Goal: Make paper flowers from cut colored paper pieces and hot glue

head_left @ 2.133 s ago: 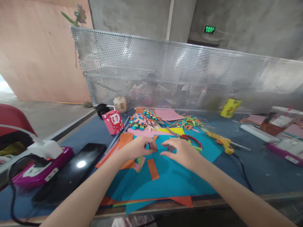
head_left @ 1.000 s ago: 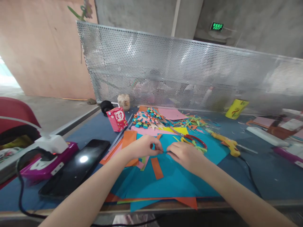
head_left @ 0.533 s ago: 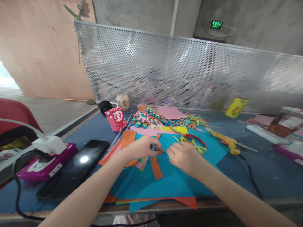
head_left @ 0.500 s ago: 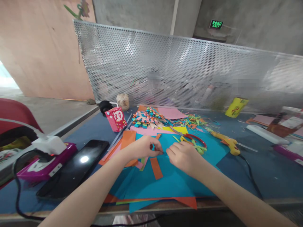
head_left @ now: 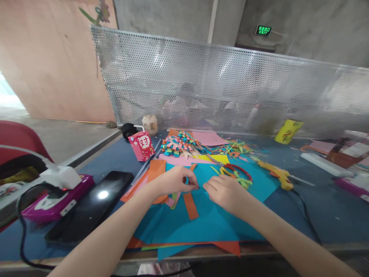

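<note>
Over the blue paper sheets (head_left: 201, 227), my left hand (head_left: 180, 180) is closed in a pinch, thumb and forefinger together; what it holds is too small to make out. My right hand (head_left: 220, 190) faces it a short gap away, its fingers also pressed together around something I cannot make out. An orange paper strip (head_left: 190, 206) lies on the blue sheet just below my left hand. Red-handled scissors (head_left: 240, 169) rest beyond my right hand, with green and yellow strips around them. Orange paper (head_left: 156, 171) lies beside my left wrist.
A pile of fringed paper pieces (head_left: 181, 144) lies behind the hands. A yellow glue gun (head_left: 276, 173) with a cord is to the right. On the left are a red drink box (head_left: 142, 145), a black phone (head_left: 92, 206) and a purple power strip (head_left: 60, 200). A perforated metal screen (head_left: 187, 77) stands behind.
Both hands keep nearly the same pose and place. No other object has visibly moved on the table.
</note>
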`<state>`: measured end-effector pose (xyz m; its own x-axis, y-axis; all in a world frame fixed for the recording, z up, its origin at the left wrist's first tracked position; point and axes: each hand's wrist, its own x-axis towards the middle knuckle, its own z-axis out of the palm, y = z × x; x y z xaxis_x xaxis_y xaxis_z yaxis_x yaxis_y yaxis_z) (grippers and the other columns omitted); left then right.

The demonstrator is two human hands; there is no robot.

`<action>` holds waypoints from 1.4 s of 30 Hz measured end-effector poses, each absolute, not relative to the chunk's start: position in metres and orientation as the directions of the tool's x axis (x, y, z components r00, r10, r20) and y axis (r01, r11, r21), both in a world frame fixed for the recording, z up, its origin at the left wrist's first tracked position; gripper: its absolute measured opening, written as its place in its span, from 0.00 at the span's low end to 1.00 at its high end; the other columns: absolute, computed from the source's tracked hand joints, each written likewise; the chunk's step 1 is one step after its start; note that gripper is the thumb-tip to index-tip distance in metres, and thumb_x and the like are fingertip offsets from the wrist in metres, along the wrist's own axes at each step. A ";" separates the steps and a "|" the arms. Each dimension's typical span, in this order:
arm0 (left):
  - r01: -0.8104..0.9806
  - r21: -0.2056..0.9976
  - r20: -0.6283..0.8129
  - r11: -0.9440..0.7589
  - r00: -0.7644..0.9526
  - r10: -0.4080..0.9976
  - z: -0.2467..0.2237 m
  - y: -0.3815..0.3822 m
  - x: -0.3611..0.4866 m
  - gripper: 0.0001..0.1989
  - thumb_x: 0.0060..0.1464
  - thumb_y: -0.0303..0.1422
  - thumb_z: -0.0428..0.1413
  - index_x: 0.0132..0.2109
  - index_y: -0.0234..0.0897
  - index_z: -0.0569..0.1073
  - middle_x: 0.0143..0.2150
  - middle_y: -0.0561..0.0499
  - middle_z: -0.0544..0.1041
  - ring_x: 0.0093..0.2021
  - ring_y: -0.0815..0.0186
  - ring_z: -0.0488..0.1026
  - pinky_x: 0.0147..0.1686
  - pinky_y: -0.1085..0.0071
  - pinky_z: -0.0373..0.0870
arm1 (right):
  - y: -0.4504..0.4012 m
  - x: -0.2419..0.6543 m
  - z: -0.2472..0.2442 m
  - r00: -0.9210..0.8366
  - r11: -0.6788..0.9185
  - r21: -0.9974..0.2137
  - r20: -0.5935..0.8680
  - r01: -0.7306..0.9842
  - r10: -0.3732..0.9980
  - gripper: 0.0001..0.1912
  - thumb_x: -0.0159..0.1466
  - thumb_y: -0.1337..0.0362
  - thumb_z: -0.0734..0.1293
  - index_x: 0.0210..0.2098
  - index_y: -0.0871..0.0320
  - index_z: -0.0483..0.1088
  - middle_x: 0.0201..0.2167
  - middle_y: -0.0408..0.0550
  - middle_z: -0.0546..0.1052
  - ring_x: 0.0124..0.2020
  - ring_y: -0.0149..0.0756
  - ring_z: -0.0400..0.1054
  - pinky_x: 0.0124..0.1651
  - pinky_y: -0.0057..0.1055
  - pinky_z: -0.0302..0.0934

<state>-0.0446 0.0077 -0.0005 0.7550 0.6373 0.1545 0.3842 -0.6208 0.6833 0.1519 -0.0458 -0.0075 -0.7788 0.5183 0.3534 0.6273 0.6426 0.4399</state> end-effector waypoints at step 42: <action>0.393 0.679 0.150 -0.620 0.752 0.642 0.002 0.005 -0.044 0.05 0.46 0.29 0.56 0.31 0.33 0.75 0.29 0.52 0.77 0.28 0.72 0.69 0.28 0.79 0.63 | -0.046 0.156 -0.010 -0.714 0.670 0.266 0.372 0.694 0.593 0.05 0.61 0.64 0.61 0.32 0.59 0.65 0.26 0.42 0.72 0.28 0.32 0.67 0.26 0.27 0.51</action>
